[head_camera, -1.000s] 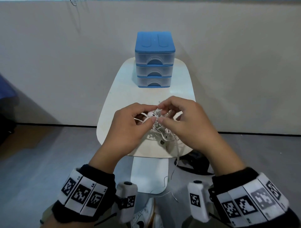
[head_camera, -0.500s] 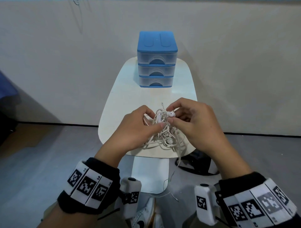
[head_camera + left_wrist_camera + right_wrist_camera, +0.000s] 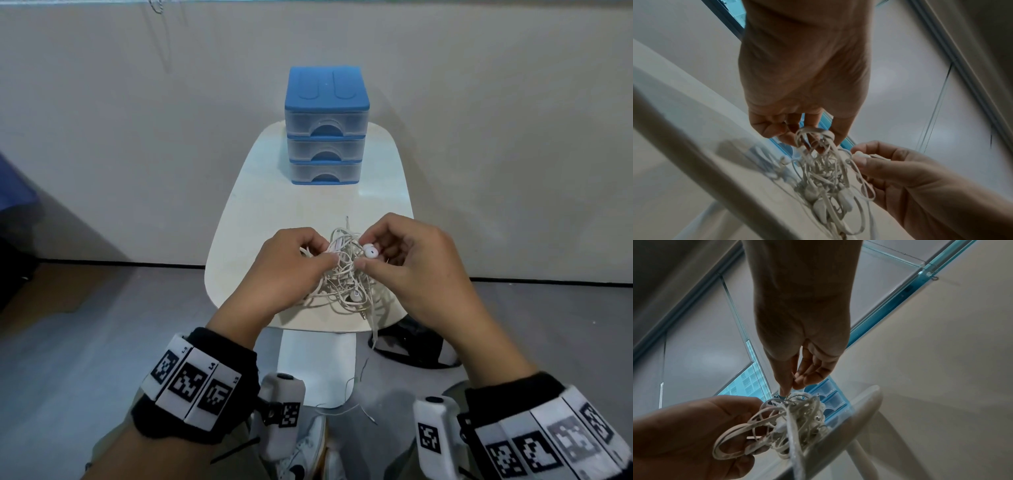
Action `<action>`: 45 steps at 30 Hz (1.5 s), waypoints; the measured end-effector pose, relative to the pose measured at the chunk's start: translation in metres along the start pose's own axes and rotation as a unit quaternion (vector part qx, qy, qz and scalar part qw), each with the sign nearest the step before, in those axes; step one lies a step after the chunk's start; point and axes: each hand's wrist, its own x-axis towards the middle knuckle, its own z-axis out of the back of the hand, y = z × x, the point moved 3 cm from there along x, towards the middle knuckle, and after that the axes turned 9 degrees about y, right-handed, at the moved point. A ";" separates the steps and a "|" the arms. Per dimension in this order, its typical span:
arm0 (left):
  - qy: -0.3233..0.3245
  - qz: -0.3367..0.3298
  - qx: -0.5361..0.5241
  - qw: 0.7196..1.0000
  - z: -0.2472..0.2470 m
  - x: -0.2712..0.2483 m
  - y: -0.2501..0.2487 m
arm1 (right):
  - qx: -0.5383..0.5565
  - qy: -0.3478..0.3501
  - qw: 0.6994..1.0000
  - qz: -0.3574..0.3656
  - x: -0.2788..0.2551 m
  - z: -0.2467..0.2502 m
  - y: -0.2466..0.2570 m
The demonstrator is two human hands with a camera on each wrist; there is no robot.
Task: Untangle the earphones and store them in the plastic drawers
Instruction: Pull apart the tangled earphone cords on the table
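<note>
A knotted bundle of white earphones (image 3: 344, 274) hangs between my two hands just above the near edge of the small white table (image 3: 274, 205). My left hand (image 3: 291, 270) grips the bundle's left side, its fingers curled into the cords (image 3: 818, 159). My right hand (image 3: 404, 263) pinches one white earbud (image 3: 370, 253) between thumb and forefinger at the bundle's upper right. Loose cords (image 3: 789, 423) dangle over the table edge. The blue-topped plastic drawers (image 3: 327, 126) stand at the table's far end, all three shut.
A pale wall runs behind the table. A black object (image 3: 411, 346) lies on the grey floor under the table's right side. The table's white base (image 3: 317, 366) and my shoes (image 3: 308, 455) are below. A stray thread (image 3: 356, 407) lies on the floor.
Both hands moved slightly apart. The right hand drew one earbud out to the bundle's upper right, and the tangle now shows more between the hands.
</note>
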 end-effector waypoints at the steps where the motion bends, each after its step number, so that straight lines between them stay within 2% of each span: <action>1: 0.006 0.006 -0.011 1.000 -0.001 -0.001 0.000 | 0.004 0.005 1.000 -0.003 -0.001 -0.001 0.000; 5: 0.025 0.013 -0.052 0.998 -0.001 -0.002 -0.003 | 0.036 0.052 0.998 -0.001 -0.002 -0.004 0.008; 8: 0.028 0.015 -0.038 0.999 -0.001 -0.002 -0.004 | 0.063 0.037 0.997 0.009 0.005 0.002 0.011; 11: 0.046 0.029 -0.025 0.998 -0.003 0.000 -0.004 | 0.100 0.047 0.993 -0.038 0.014 0.005 0.011; 15: 0.047 0.038 -0.016 0.998 -0.002 0.001 -0.005 | 0.036 0.137 0.985 -0.099 0.020 0.000 0.011; 20: 0.053 0.046 -0.015 0.997 -0.003 0.002 -0.005 | -0.031 0.147 0.980 -0.129 0.019 -0.002 0.008; 25: 0.099 0.045 0.027 0.994 -0.008 0.000 -0.010 | -0.058 0.138 0.975 -0.165 0.020 0.000 0.010; 30: 0.092 0.041 0.010 0.995 -0.011 0.002 -0.014 | -0.089 0.160 0.964 -0.193 0.022 0.002 0.016; 40: 0.086 0.017 -0.035 0.995 -0.010 0.006 -0.013 | 0.024 0.203 0.955 -0.215 0.026 0.001 0.010; 45: 0.077 0.004 -0.021 0.997 -0.007 0.004 -0.015 | 0.070 0.183 0.956 -0.216 0.028 -0.002 0.007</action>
